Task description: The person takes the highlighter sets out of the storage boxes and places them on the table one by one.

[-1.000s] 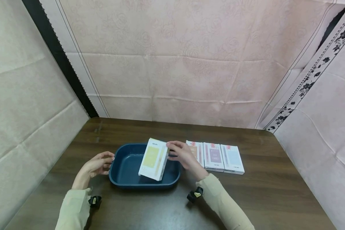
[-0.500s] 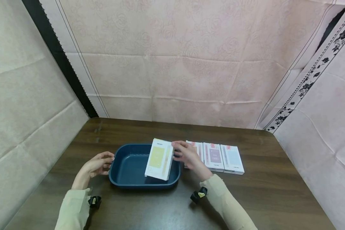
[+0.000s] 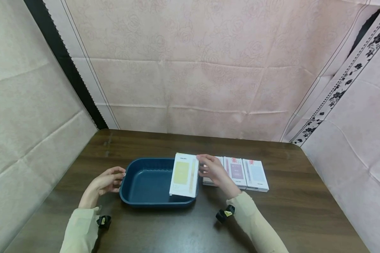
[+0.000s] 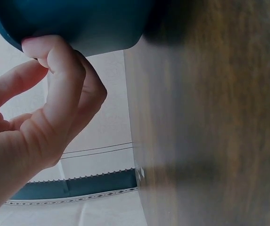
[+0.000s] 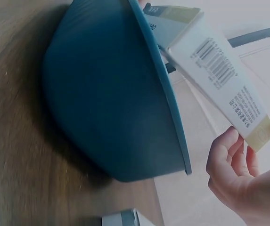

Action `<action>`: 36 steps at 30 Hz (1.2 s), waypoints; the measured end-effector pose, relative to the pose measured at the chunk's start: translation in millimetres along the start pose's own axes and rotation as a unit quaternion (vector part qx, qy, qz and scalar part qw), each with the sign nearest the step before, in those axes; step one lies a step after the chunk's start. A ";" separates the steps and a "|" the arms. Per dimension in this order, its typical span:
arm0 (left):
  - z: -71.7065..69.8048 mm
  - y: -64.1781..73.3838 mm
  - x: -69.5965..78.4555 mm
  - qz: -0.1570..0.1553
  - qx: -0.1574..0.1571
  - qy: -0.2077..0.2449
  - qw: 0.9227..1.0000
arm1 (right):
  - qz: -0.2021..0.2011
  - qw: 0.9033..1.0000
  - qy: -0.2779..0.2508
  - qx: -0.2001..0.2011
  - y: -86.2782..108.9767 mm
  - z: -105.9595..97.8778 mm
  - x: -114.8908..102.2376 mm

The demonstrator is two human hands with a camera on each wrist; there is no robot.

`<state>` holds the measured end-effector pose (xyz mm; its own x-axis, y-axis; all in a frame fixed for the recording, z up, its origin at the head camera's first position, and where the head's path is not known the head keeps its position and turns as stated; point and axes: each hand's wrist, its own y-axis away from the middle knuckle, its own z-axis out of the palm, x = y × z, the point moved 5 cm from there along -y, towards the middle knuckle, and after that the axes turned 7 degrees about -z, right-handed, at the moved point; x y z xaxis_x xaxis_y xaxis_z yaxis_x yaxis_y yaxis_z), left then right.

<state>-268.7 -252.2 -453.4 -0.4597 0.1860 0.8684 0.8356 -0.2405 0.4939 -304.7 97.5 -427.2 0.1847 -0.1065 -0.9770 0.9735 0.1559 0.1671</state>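
Note:
In the head view my right hand (image 3: pixel 214 170) holds a flat white box (image 3: pixel 185 175) with a yellow-green panel by its right edge. It is tilted over the right end of a dark blue tray (image 3: pixel 145 203). The right wrist view shows the barcode side of the box (image 5: pixel 219 70), one corner between thumb and fingers, above the tray's wall (image 5: pixel 111 89). My left hand (image 3: pixel 106 181) holds the tray's left rim. Bent fingers of that hand (image 4: pixel 54 94) meet the rim in the left wrist view. The tray's interior shows no contents.
Right of the tray, three white boxes lie side by side on the brown wooden table (image 3: pixel 304 196): one partly hidden behind my right hand, one with a purple panel (image 3: pixel 236 171), one with a pale blue panel (image 3: pixel 255 174). Cloth sheets (image 3: pixel 190 88) hang behind and at both sides.
My right hand has moved right with the white box, from over the middle of the tray to its right end, and the box stands straighter. The left hand and tray have stayed put.

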 end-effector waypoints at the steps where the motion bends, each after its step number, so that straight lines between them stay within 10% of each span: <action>1: 0.0 0.1 0.0 0.000 0.000 -0.001 1.000 | 0.004 1.000 0.001 0.004 0.0 -1.9 0.3; 36: -0.6 0.0 1.2 -0.006 -0.001 -0.002 1.000 | 0.024 0.998 0.058 0.003 14.3 -72.3 -8.6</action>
<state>-269.4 -252.5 -452.3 -0.4685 0.1934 0.8620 0.8293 -0.2401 0.5046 -302.1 171.6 -426.0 0.2153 0.0149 -0.9764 0.9647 0.1522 0.2150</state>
